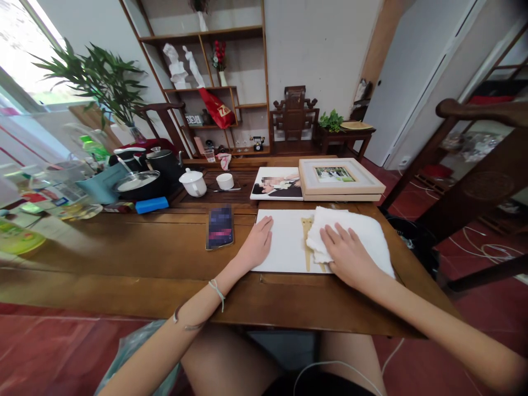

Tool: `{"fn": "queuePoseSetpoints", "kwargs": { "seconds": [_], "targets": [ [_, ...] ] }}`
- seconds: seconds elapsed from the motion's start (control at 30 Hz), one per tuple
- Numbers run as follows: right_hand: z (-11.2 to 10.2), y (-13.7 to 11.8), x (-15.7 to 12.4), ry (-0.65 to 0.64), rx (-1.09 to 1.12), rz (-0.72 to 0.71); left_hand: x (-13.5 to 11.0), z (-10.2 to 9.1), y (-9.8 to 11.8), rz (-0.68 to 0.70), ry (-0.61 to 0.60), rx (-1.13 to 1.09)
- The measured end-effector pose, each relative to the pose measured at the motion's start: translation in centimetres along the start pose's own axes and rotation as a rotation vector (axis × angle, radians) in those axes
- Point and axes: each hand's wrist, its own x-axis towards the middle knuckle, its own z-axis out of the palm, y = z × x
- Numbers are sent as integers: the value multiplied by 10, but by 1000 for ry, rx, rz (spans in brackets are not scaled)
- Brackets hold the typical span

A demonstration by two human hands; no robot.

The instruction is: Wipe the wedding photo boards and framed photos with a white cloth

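Observation:
A flat white board [284, 236] with yellowish, photo-like markings lies near the table's front edge. My left hand [259, 243] rests on its left edge, fingers stretched out and nothing held. Over the board's right part is spread a white towel [369, 234], its right side reaching past the board. My right hand [348, 254] lies palm down on the towel, fingers apart and pressing on it. The towel hides much of the markings beneath. A phone [220, 227] with a lit screen lies left of my left hand.
Behind the board are a photo panel [277, 183] and stacked pale frames [342, 190]. A lidded white cup [192, 182], small white bowl [225, 181], black kettle [161, 165] and blue block [152, 205] stand leftward. Wooden chairs [487, 159] are at the right.

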Motion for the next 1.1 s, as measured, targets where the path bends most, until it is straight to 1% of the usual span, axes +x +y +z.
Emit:
{"fn": "queuePoseSetpoints", "kwargs": {
  "seconds": [0.13,0.2,0.27,0.37,0.57,0.7,0.8,0.9,0.97,1.1],
  "targets": [
    [-8,-13,-40,43,-41,-41,0,1,0,-2,-7,4],
    [-8,-15,-51,74,-39,-55,0,1,0,-11,-14,7],
    [-7,-12,-54,82,-18,-65,0,1,0,-9,-14,6],
    [-2,-4,-40,61,21,-55,0,0,1,-4,-15,3],
    [9,20,17,10,63,64,0,-1,3,-17,-26,7],
    [13,31,51,1,81,44,0,0,1,-9,-1,-3],
    [15,35,67,14,89,24,0,0,0,1,5,-3],
    [17,38,76,37,107,19,0,-2,1,3,-17,9],
    [19,40,76,51,118,13,0,-3,2,-2,-32,15],
    [18,38,63,57,106,-14,0,-4,2,1,-25,13]
  ]
}}
